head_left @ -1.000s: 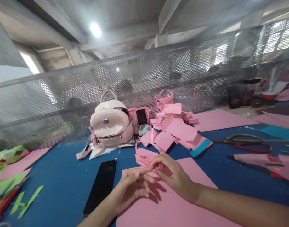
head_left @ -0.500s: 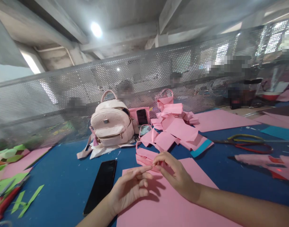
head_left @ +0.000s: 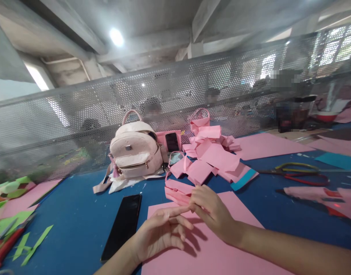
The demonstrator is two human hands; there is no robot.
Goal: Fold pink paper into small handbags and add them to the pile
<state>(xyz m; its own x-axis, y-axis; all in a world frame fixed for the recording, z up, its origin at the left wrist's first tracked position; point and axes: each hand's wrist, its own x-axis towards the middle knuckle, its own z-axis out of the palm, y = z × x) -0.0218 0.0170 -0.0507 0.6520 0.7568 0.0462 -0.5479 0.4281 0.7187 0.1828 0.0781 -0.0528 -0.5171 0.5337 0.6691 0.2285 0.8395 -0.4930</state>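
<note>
Above a large pink sheet [head_left: 221,252], my left hand [head_left: 164,233] is held palm up with its fingers spread and nothing in it. Its index finger points right, and the tip meets the fingers of my right hand [head_left: 211,212]. My right hand is closed in a pinch around that fingertip. Just behind the hands lies a folded pink paper piece [head_left: 177,191] with a small loop. A black phone [head_left: 122,225] rests on the blue table [head_left: 69,214] to the left of my left hand.
A white backpack [head_left: 135,152] and a heap of pink paper pieces [head_left: 215,152] stand behind. Scissors [head_left: 298,172] and a pink glue gun [head_left: 316,194] lie right. Green strips [head_left: 38,244] and red-handled scissors [head_left: 6,244] are left. A perforated metal screen [head_left: 169,91] crosses behind.
My right hand has closed its fingers around my left index fingertip. My left hand has shifted slightly right, its other fingers stretched further out. The objects on the table have stayed put.
</note>
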